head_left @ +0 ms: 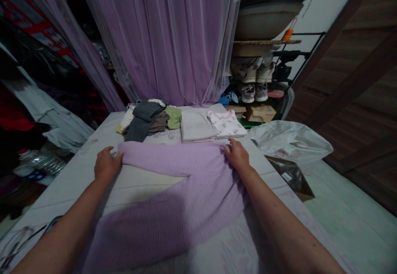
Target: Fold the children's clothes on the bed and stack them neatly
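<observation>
A sheer purple curtain (173,38) hangs at the far end of a pale grey surface (77,170). In front of it, left to right: a loose heap of grey, brown and green clothes (145,119), a folded striped garment (197,126), a folded white printed top (227,124). Farther right, a shoe rack (281,55) holds sneakers (254,92). A white plastic bag (288,141) lies nearer, beside the surface.

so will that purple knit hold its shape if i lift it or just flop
Probably floppy: the lilac knit sweater lies limp, folded over itself, so it would likely sag between the left hand and right hand. Its ribbed weave looks thick: perhaps weighty, unlikely to slip from a grip.
</observation>
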`<state>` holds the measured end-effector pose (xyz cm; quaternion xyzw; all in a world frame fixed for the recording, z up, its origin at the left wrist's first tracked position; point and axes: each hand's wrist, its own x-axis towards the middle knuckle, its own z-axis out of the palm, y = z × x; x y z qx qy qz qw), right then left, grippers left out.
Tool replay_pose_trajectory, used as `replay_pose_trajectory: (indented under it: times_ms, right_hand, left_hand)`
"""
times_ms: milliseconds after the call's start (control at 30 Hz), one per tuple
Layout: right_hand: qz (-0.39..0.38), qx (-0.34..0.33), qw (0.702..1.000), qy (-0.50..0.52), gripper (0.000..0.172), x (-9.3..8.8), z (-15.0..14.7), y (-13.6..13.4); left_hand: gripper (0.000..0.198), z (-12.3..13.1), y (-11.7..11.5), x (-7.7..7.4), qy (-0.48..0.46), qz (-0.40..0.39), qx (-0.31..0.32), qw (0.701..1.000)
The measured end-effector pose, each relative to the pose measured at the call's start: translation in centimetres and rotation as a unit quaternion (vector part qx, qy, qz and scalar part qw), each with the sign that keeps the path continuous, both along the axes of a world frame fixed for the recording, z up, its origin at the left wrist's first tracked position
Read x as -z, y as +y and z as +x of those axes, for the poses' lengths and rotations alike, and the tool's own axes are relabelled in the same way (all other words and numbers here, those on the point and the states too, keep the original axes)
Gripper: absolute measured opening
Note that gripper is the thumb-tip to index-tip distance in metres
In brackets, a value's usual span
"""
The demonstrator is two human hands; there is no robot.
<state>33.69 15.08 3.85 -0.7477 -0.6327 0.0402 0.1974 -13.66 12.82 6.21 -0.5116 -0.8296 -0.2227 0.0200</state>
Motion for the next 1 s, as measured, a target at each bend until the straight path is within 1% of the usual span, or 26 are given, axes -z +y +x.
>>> replay_pose_trajectory:
  times_ms: [33, 100, 133, 200, 233, 267, 300, 367, 433, 533, 633, 767, 867, 1000]
  right_hand:
    - [0.020, -0.010, 1.000, -0.007, 0.049, -0.1, -0.3, -0.7]
    - [0.046, -0.056, 0.997, -0.018, 0.048, -0.2, -1.2, -2.8]
    - [0.049, -0.091, 0.994, -0.021, 0.048, 0.0, -1.7, -4.0]
    - [0.030, -0.180, 0.983, -0.035, 0.049, 0.5, -2.9, -6.5]
    - [0.011, -0.220, 0.974, -0.048, 0.050, 0.9, -3.4, -7.7]
    - [-0.009, -0.241, 0.968, -0.063, 0.051, 1.3, -3.7, -8.7]
    - [-0.029, -0.249, 0.965, -0.078, 0.053, 1.7, -3.9, -9.6]
    - [-0.057, -0.226, 0.967, -0.103, 0.057, 2.3, -3.9, -10.6]
    - [-0.063, -0.187, 0.973, -0.118, 0.058, 2.7, -3.5, -10.9]
    - [-0.036, -0.154, 0.980, -0.118, 0.055, 2.8, -2.9, -10.9]
    - [0.024, -0.131, 0.988, -0.082, 0.046, 3.2, -2.7, -11.0]
    - [0.128, -0.091, 0.988, 0.005, 0.035, 4.8, -1.9, -12.1]
    - [0.174, -0.099, 0.979, 0.025, 0.033, 5.9, -1.3, -13.4]
    - [0.179, -0.114, 0.977, -0.007, 0.034, 6.3, -1.2, -14.4]
  left_hand:
    - [0.051, 0.8, -0.5, 0.3, 0.016, 0.020, 0.035, 0.999]
    - [0.051, 3.2, -2.2, 1.2, 0.040, 0.046, 0.132, 0.989]
    - [0.049, 4.7, -3.3, 1.8, 0.041, 0.038, 0.189, 0.980]
    - [0.047, 8.1, -5.7, 3.1, 0.045, -0.006, 0.308, 0.950]
    - [0.047, 9.7, -7.0, 3.9, 0.048, -0.031, 0.354, 0.933]
    - [0.048, 11.2, -8.1, 4.6, 0.053, -0.051, 0.387, 0.919]
    - [0.050, 12.5, -9.0, 5.2, 0.059, -0.069, 0.411, 0.907]
    - [0.053, 14.2, -10.2, 6.1, 0.072, -0.103, 0.448, 0.885]
    - [0.056, 14.9, -10.7, 6.5, 0.084, -0.119, 0.466, 0.872]
    - [0.058, 14.8, -10.8, 6.3, 0.104, -0.118, 0.462, 0.873]
    - [0.057, 14.7, -11.0, 6.1, 0.116, -0.105, 0.445, 0.882]
    - [0.048, 14.6, -11.9, 6.3, 0.107, -0.049, 0.425, 0.898]
    - [0.041, 14.3, -12.3, 6.7, 0.094, -0.006, 0.417, 0.904]
    - [0.034, 14.2, -12.4, 6.6, 0.070, 0.024, 0.411, 0.908]
